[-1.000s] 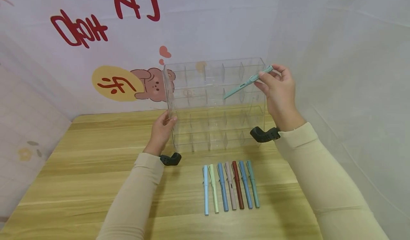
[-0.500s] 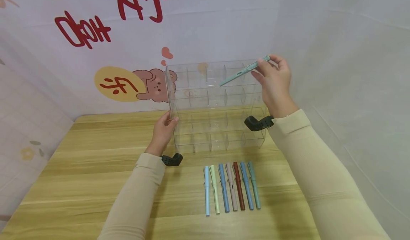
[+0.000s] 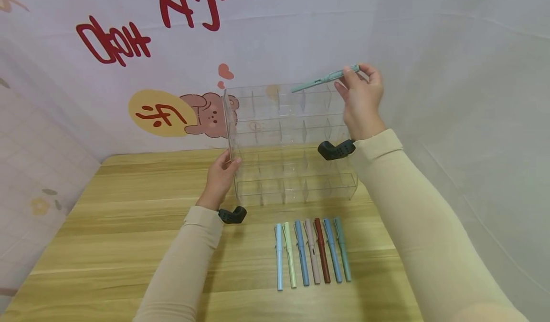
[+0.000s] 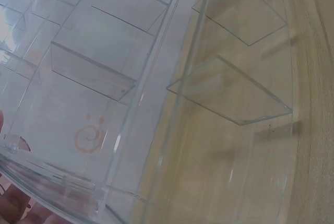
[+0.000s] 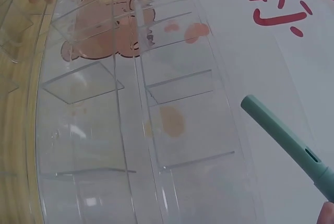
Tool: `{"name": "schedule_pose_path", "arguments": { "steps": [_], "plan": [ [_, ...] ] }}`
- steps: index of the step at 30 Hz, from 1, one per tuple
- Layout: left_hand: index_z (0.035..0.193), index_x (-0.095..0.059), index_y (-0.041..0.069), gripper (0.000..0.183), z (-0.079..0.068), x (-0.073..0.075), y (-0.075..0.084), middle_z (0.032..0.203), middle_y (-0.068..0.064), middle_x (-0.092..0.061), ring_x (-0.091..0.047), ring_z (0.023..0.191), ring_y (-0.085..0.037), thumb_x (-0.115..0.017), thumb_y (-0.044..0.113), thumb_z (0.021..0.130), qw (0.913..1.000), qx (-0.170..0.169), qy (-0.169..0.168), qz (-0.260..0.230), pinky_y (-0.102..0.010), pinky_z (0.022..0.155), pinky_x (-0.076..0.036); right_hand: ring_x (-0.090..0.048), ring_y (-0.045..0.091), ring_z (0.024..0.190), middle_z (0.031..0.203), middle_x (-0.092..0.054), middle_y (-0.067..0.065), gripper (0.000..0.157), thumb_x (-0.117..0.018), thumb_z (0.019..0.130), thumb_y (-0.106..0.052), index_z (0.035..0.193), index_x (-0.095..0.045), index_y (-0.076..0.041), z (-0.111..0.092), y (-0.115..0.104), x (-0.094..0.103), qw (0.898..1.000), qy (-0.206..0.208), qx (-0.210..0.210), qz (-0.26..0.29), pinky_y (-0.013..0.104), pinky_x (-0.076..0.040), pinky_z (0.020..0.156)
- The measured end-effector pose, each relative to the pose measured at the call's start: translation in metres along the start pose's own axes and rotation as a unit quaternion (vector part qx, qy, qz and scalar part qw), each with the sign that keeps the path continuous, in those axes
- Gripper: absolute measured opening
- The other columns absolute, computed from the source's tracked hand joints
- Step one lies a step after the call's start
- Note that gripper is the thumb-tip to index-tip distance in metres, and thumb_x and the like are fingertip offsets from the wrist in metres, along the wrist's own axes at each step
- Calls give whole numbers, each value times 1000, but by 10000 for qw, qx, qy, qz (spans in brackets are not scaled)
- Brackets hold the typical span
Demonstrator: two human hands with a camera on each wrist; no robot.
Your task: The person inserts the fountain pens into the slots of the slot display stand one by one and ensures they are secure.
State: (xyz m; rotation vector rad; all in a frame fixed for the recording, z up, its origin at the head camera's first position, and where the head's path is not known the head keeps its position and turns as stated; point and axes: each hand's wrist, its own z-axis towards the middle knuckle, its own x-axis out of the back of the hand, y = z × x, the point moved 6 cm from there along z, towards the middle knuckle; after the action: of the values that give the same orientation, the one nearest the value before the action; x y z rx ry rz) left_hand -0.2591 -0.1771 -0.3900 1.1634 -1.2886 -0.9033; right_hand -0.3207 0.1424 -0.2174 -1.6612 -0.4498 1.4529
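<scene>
A clear acrylic rack (image 3: 292,186) with tiers and dividers stands upright on the table, its compartments see-through. My left hand (image 3: 219,176) holds the rack's left side, thumb in front and fingers behind; part of that hand shows through the plastic in the left wrist view. Near the rack's top right, my right hand (image 3: 364,95) pinches a mint-green pen (image 3: 320,80) by its capped end. The pen slants, its free end pointing left across the rack's top tier. In the right wrist view the same pen (image 5: 284,138) appears beside the rack.
Several pens lie in a row on the wooden table (image 3: 142,198) before the rack, among them a light blue pen (image 3: 279,257), a dark red pen (image 3: 322,250) and a green pen (image 3: 343,250). A white printed cloth (image 3: 301,36) hangs behind.
My right hand has risen and moved slightly left with the mint-green pen, which now lies flatter and reaches the rack's top. My left hand keeps its hold on the rack.
</scene>
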Motion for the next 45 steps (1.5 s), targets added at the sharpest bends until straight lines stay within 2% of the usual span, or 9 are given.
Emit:
{"name": "schedule_pose_path", "arguments": {
  "steps": [10, 24, 33, 45],
  "plan": [
    [149, -39, 18, 54, 0, -1, -2, 149, -7, -41, -43, 132, -26, -55, 32, 99, 10000, -47, -21, 69, -48, 106, -38, -63, 17, 81, 97, -56, 6, 24, -67, 88, -1, 101, -49, -11, 5, 14, -7, 9995, 201, -67, -232, 32, -53, 86],
    [149, -39, 18, 54, 1, -1, -5, 149, -8, -40, -42, 133, -27, -55, 32, 99, 9999, -110, -54, -50, -48, 107, -37, -61, 16, 85, 101, -54, 6, 24, -64, 90, 0, 105, -49, -11, 4, 32, -23, 9940, -139, 156, -1076, 33, -52, 90],
    [149, -39, 18, 54, 1, -1, -5, 149, -8, -40, -42, 133, -27, -54, 31, 99, 9999, -117, -53, -99, -49, 106, -37, -60, 14, 85, 99, -54, 4, 23, -65, 90, -2, 105, -50, -12, 4, 42, -25, 9883, -203, 270, -1488, 30, -53, 87],
    [148, -40, 18, 53, 1, -1, -4, 149, -7, -41, -42, 133, -26, -55, 31, 99, 9999, -96, 2, -36, -47, 106, -38, -59, 15, 91, 100, -56, 4, 26, -66, 91, -5, 111, -51, -9, 2, 44, -26, 9763, -340, 405, -2098, 29, -52, 88]
  ]
}}
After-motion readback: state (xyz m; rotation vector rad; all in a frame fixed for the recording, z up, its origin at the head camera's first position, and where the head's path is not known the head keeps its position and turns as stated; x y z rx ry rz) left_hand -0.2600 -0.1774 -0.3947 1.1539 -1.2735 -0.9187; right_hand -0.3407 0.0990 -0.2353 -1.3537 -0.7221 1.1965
